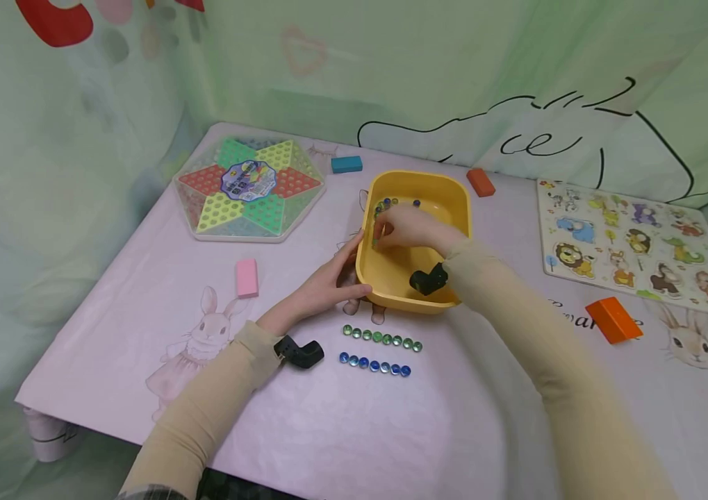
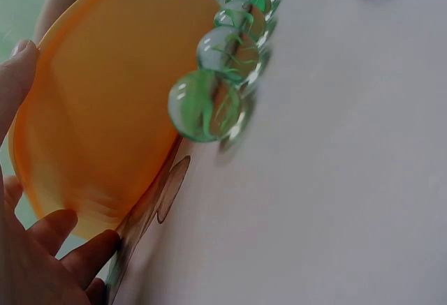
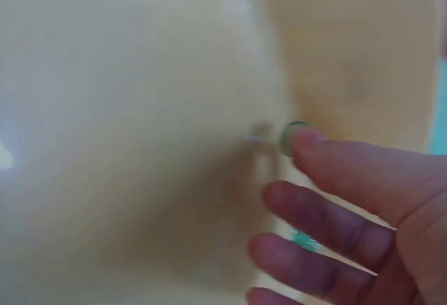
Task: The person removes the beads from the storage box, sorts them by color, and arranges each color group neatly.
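A small green glass marble [image 3: 292,137], round and shiny, lies inside the smooth yellow plastic tub [image 1: 447,201] at a fingertip of the right hand [image 1: 406,228]; whether the hand grips it, I cannot tell. The left hand [image 1: 328,281] rests with relaxed fingers against the tub's rounded wall. Near the tub lie a row of green marbles [image 1: 381,338] and a row of blue marbles [image 1: 374,364].

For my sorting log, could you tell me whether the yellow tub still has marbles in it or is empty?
Not empty: a few marbles lie at the far end of the yellow tub, beside the right hand.
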Action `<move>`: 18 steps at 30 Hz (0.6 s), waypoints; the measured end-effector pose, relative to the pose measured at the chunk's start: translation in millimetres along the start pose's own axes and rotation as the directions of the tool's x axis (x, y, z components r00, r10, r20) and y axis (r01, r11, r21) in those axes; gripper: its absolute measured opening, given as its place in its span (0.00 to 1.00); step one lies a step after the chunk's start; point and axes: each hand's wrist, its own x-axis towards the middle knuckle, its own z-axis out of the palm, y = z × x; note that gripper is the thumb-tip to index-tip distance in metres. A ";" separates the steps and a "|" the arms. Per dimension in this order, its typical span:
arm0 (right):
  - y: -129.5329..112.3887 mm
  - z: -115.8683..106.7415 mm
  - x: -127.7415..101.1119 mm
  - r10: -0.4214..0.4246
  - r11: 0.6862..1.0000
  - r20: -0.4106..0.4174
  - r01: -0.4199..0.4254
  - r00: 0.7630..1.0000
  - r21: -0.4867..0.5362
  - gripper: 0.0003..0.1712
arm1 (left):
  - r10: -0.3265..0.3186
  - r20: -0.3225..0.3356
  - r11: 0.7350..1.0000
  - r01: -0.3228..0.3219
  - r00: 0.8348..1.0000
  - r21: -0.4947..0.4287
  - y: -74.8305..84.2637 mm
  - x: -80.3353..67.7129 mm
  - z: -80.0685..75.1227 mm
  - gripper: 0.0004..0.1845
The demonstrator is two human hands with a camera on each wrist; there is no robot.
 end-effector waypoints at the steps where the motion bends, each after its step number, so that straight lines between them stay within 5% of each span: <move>1: 0.3 -2.3 -2.9 -0.018 1.000 0.004 0.018 1.000 0.004 0.10 | -0.001 0.003 1.000 0.002 1.000 -0.002 4.8 -1.7 -0.8 0.46; 4: 2.2 -10.1 -13.9 -0.041 0.999 0.019 0.041 0.999 0.023 0.08 | -0.009 0.010 1.000 0.009 1.000 0.001 18.9 -6.6 -2.3 0.46; 9: 4.9 -22.6 -38.3 -0.068 0.993 0.049 0.063 0.996 0.104 0.07 | -0.013 0.011 1.000 0.013 1.000 -0.004 20.1 -7.2 -1.8 0.46; 18: 1.8 -35.7 -83.1 -0.173 0.944 0.101 0.136 0.980 0.299 0.09 | 0.004 -0.022 1.000 -0.005 1.000 -0.012 -14.6 5.2 4.2 0.48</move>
